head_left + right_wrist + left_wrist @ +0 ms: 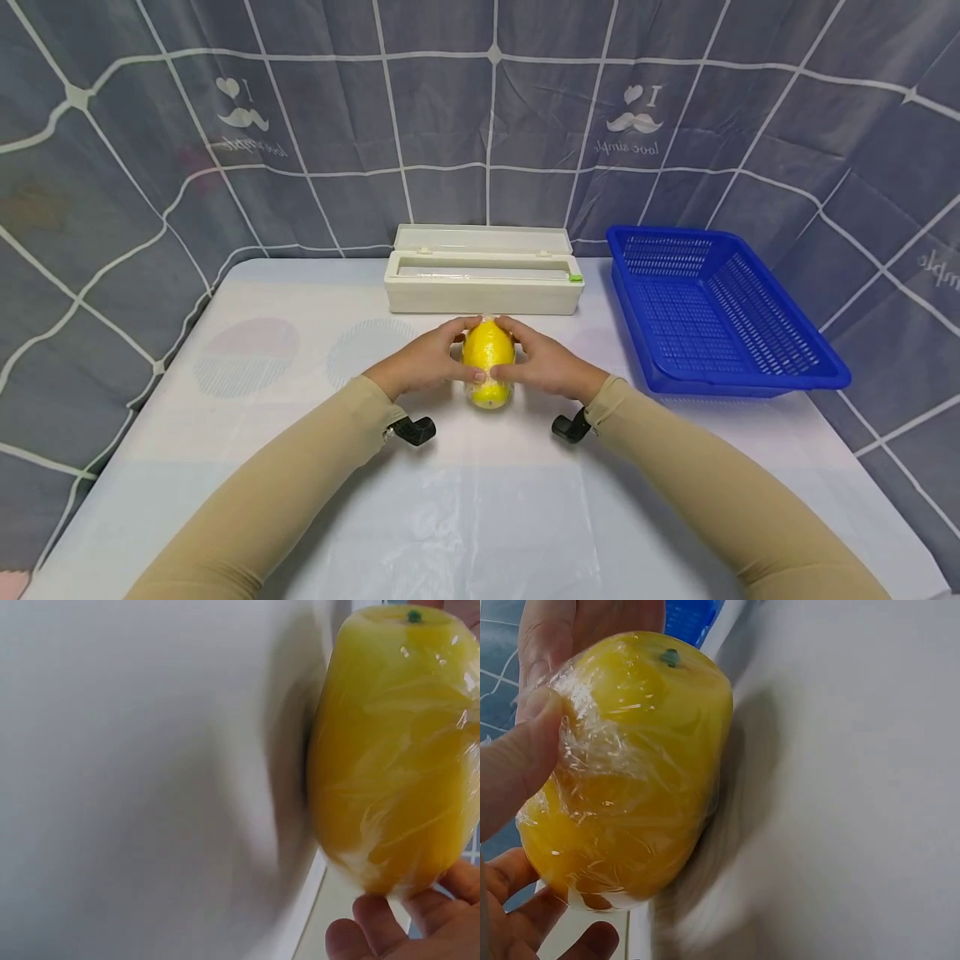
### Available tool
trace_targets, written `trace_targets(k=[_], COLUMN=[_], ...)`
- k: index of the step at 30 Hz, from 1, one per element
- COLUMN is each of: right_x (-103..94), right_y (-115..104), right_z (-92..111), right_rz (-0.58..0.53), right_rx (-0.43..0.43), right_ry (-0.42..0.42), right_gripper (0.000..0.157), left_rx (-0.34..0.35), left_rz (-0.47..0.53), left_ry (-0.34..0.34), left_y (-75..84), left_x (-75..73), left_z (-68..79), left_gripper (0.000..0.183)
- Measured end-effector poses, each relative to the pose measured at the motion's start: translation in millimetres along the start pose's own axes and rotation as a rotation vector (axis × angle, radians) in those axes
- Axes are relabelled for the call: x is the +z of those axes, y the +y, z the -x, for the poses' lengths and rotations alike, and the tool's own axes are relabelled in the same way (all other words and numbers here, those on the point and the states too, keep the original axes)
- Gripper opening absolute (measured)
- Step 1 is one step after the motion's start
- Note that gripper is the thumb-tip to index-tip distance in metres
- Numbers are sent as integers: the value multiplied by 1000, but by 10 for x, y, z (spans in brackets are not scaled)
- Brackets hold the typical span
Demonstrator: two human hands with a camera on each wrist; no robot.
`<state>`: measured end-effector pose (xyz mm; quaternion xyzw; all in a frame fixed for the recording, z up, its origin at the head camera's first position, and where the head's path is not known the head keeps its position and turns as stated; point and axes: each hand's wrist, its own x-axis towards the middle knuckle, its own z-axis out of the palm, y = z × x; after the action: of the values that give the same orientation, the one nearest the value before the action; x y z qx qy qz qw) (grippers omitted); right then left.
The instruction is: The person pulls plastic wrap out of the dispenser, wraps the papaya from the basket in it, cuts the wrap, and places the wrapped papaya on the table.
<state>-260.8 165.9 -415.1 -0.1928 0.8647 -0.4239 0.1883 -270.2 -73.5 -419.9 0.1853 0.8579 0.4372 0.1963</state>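
A yellow fruit (488,354), oblong and wrapped in clear cling film, is at the middle of the table between both hands. My left hand (431,358) holds it from the left, thumb on the near part of the film and fingers at the far end. From the right, my right hand (546,360) grips it in the same way. In the left wrist view the film on the fruit (630,772) looks wrinkled and shiny, and a small green spot marks one end. The right wrist view shows the fruit (394,757) with fingertips at its lower end.
Behind the hands stands a white cling film dispenser (483,296) with its lid raised and a green slider at its right end. A blue plastic basket (727,387) sits at the back right. Grey checked cloth (442,108) hangs around the white-covered table (480,517).
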Motion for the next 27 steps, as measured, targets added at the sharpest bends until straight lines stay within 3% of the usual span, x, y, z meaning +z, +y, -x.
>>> trace_targets(k=[7, 18, 24, 27], right_x=[-32, 9, -55, -122], right_y=[51, 61, 117, 143], right_z=[2, -2, 16, 25], right_rz=[0, -56, 17, 65], right_rx=[-23, 10, -79, -101], right_ry=[-4, 44, 17, -27], right_gripper=[90, 87, 80, 86], left_rx=[25, 62, 56, 46], left_rz=[-6, -38, -86, -108], left_ry=[-5, -26, 14, 14], left_y=[-17, -12, 16, 26], left_x=[8, 43, 90, 79], left_z=[-46, -51, -53, -62], left_gripper=[96, 104, 112, 109])
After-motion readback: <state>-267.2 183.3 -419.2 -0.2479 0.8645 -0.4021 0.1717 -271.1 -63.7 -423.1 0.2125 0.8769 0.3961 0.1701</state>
